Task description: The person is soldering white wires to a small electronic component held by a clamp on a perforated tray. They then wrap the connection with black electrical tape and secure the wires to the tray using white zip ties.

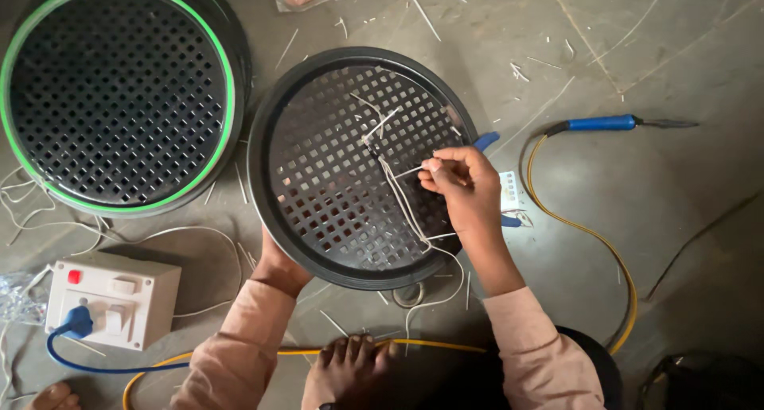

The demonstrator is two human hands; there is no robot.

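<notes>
- my right hand (465, 179) sits over the right half of the round black grille (362, 167), fingertips pinched tight on a thin white tie strip (398, 199).
- the strip runs up and left from the pinch to a small knot of ties (374, 132) near the grille's upper middle; its long axis slants from that knot down to the lower right, where the loose tail crosses the rim.
- so the knot lies up-left of my grip, near but not touching the fingers (the right hand is plainly the nearer one).
- my left hand (278, 265) is at the grille's near rim, mostly hidden beneath it; i cannot tell how its fingers are set, though it seems to prop the rim.
- the grille lies on the concrete floor (684, 52), just beside a second grille with a green ring (119, 96).
- a blue-handled soldering iron (613, 124) lies well off to the right.
</notes>
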